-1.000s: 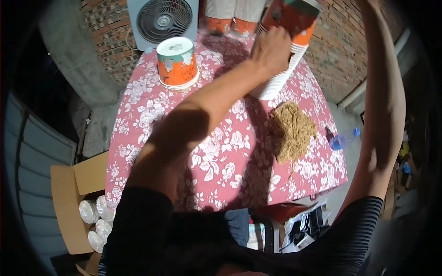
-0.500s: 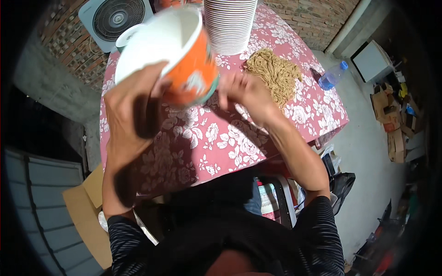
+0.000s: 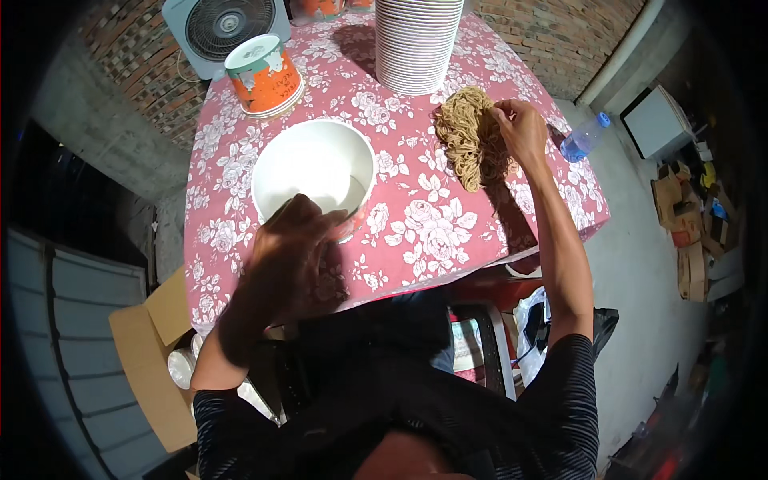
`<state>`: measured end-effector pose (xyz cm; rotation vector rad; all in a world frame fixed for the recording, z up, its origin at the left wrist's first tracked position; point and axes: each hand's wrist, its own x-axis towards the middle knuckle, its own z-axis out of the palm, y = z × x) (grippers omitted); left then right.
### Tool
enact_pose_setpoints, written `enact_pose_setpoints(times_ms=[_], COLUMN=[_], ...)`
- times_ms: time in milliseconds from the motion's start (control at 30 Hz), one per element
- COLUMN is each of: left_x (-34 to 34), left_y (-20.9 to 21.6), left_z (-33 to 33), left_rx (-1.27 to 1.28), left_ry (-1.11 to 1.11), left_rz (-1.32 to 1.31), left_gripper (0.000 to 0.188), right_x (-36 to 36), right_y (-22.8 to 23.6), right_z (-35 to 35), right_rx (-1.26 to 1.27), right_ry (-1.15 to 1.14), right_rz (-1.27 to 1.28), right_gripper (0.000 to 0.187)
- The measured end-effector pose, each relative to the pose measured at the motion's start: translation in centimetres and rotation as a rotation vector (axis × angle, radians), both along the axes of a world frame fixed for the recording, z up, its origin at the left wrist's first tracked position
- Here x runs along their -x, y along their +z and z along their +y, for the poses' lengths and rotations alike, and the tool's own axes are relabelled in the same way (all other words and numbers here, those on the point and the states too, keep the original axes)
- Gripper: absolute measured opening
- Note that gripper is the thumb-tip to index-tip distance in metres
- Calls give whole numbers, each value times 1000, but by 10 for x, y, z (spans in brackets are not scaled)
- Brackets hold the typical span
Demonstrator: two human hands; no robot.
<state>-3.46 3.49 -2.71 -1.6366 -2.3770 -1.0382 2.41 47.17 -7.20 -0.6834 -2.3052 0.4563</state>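
Observation:
A white-lined paper bucket (image 3: 268,172) stands on the table in front of me, its mouth facing up. My left hand (image 3: 298,228), dark in shadow, is closed at its near rim, with the fingers bent over the edge. To the right lies a loose heap of tan paper-twine handles or cords (image 3: 466,140). My right hand (image 3: 524,132) pinches at the heap's right edge; the strand between its fingertips is too small to make out clearly. Upside down at the far left sits an orange and green paper bucket (image 3: 264,84).
A tall stack of white-rimmed buckets (image 3: 416,48) rises at the back. Behind the left table corner is a box fan (image 3: 228,28). A blue-capped bottle (image 3: 584,138) stands by the right edge of the flowered tablecloth (image 3: 432,228). An opened carton (image 3: 144,360) lies below left.
The bucket has come down from the air onto the table, mouth up. My right hand has left its side and moved right to the tan cords. The left hand has lowered with the bucket.

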Motion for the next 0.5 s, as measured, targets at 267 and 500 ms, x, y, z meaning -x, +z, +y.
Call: enact_pose_setpoints(times_ms=[267,500], left_x=[-5,0], left_y=[-4,-5], left_z=[2,-1], left_rx=[-6,-38], left_ry=[93,120], left_rz=[30,24], left_gripper=[33,32], right_x=[56,53], right_y=[-1,14], right_z=[22,33], right_rx=[-303,-110], right_ry=[-32,-24], right_rz=[-161,-126], right_gripper=[21,19])
